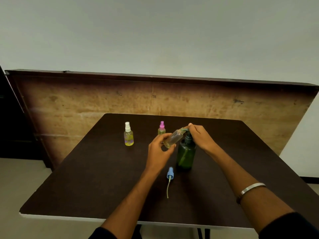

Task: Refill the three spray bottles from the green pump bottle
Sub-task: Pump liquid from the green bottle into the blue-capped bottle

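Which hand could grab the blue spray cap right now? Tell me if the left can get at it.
Probably not yet: the left hand holds the open bottle. The blue spray cap lies unobstructed just below it.

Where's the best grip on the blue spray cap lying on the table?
Judging by its pose, take the blue spray cap by its wide collar, pinched across the sides from above. It lies flat on the table, head pointing away, thin dip tube trailing toward the near edge. The tube looks too slender and floppy to hold.
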